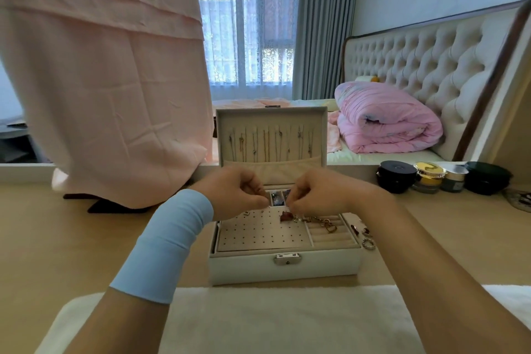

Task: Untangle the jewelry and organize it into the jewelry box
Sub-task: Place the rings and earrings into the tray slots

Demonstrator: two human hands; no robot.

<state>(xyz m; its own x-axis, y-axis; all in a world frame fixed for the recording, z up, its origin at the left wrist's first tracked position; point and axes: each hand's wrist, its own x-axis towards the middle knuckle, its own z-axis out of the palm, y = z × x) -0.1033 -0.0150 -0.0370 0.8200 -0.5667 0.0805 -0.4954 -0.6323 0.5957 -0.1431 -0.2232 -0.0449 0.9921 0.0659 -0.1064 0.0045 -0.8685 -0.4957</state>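
While the jewelry box (284, 267) stood open on the worktop (86, 238) directly beneath both hands, the task appeared well advanced but unfinished. Beyond the hands, the raised lid (271, 115) carried a row of necklaces (270, 141) hanging straight and separate, which I judged to be work completed. Below the left hand (232, 191), the dotted pad (258, 233) held only a small stud (246, 213) near its far edge and was otherwise unfilled. The ring rolls (330, 237), below and to the outer side of the right hand (319, 192), showed no rings seated.

Right hand: fingers curled tight, apparently pinching one end of a gold chain (321, 221). Left hand: fingertips drawn narrow and close to the right hand's; what they held, if anything, was too small to tell.

The chain trailed from under the right fingertips outward across the ring rolls, with a heart charm (331, 228) resting at its free end. It had coarse links and looked loosely bunched rather than laid out. A small red piece (285, 216) lay on the pad just under the right fingertips; whether it joined the chain could not be determined.

Outstanding: several loose pieces (365, 236), rings among them, lay on the worktop just outside the box on the right hand's side. These and the chain remained to be placed.
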